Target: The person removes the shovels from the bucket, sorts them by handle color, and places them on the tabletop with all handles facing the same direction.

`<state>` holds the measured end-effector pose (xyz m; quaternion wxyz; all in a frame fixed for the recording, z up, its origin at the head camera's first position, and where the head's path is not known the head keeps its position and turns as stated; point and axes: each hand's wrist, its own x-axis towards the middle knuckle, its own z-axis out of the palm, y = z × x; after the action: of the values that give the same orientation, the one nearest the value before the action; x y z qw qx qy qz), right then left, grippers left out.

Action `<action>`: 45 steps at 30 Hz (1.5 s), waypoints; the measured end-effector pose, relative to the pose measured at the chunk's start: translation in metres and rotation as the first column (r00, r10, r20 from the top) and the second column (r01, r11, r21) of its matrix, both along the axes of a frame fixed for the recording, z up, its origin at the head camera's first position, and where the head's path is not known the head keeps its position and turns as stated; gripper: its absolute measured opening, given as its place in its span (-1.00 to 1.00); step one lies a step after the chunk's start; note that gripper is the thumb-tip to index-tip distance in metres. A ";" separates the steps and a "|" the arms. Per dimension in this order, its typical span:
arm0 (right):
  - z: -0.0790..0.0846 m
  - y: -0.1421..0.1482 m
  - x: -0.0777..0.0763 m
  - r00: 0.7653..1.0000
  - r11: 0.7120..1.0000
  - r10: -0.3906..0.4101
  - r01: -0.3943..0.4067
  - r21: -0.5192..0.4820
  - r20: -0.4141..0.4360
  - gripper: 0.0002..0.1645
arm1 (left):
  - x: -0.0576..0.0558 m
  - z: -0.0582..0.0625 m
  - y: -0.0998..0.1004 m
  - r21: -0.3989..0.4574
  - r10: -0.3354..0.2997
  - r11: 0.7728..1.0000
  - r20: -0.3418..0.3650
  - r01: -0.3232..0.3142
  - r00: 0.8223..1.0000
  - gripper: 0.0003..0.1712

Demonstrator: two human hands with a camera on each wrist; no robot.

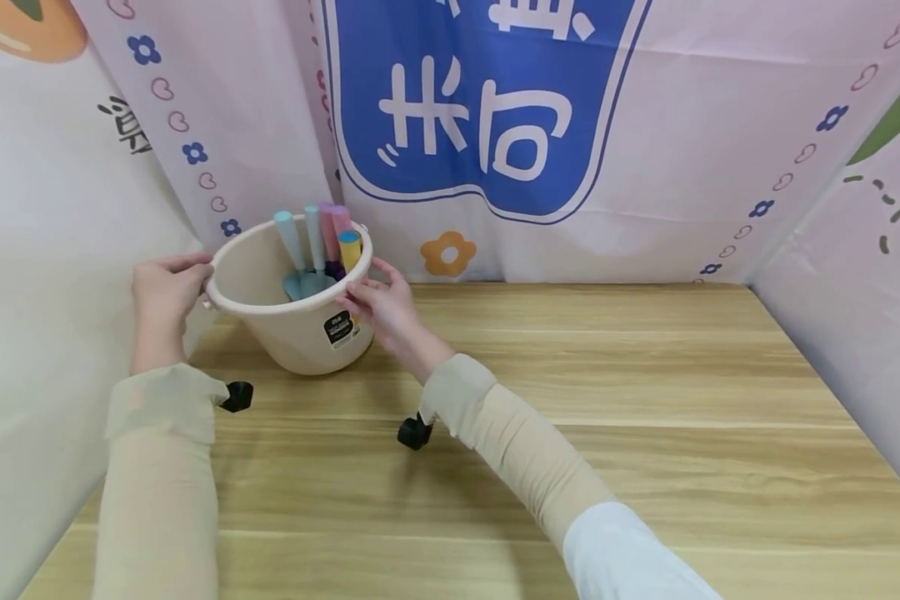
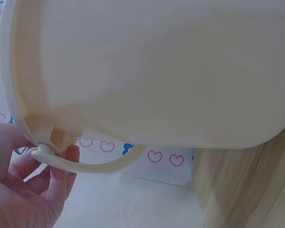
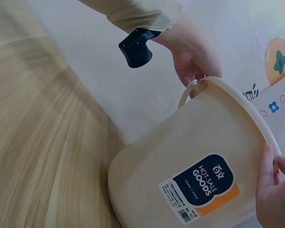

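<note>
1. Two hands of mine are gripping the beige bucket (image 1: 288,337), which is at the back left part of the wooden table (image 1: 607,483); I cannot tell whether its base touches the wood
2. My left hand (image 1: 167,287) grips the rim at the left side, with fingers curled close to the joint of the beige handle (image 2: 104,166), which curves outside the bucket
3. My right hand (image 1: 390,308) holds the rim at the opposite side, between thumb and fingers, just beside the dark label (image 3: 204,180)
4. Inside the bucket lean some light blue tools (image 1: 315,237), some pink and purple handles (image 1: 329,233) and one yellow thing with blue top (image 1: 350,254); the front wall hides their lower ends
5. Behind the bucket hangs the printed back cloth (image 1: 682,167) with a blue panel (image 1: 465,108), and an orange flower (image 1: 431,253) is printed to the right; at the left, a white side cloth (image 1: 37,208) is near my left hand, so on these two sides the room is narrow
6. Below my wrists are two black pieces (image 1: 414,433), and my beige sleeves (image 1: 157,500) cover some of the table in the head view
</note>
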<state>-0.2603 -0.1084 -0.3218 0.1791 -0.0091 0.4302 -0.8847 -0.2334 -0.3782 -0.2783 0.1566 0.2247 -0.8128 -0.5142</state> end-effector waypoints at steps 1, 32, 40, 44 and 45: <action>-0.001 0.001 0.000 1.000 1.000 0.002 -0.002 0.007 -0.002 -0.19 | 0.000 0.000 0.001 0.001 -0.002 1.000 0.009 0.002 1.000 -0.62; -0.002 0.042 -0.003 0.995 0.998 0.063 -0.063 0.012 -0.071 -0.17 | -0.005 0.000 0.018 -0.004 -0.120 0.993 0.086 0.121 0.989 -0.39; -0.001 0.056 -0.006 0.994 0.997 0.079 -0.078 0.013 -0.076 -0.16 | -0.008 -0.001 0.029 0.007 -0.139 0.990 0.052 0.139 0.989 -0.39; -0.002 0.062 -0.005 0.994 0.996 0.083 -0.081 0.032 -0.077 -0.17 | -0.007 -0.001 0.031 -0.009 -0.154 0.988 0.074 0.155 0.985 -0.36; -0.002 0.063 -0.005 0.994 0.996 0.083 -0.081 0.034 -0.077 -0.17 | -0.006 -0.001 0.032 -0.012 -0.156 0.987 0.081 0.158 0.984 -0.36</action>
<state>-0.2651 -0.0455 -0.3243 0.1985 -0.0586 0.4497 -0.8689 -0.2395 -0.3461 -0.2795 0.0851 0.1789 -0.8381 -0.5082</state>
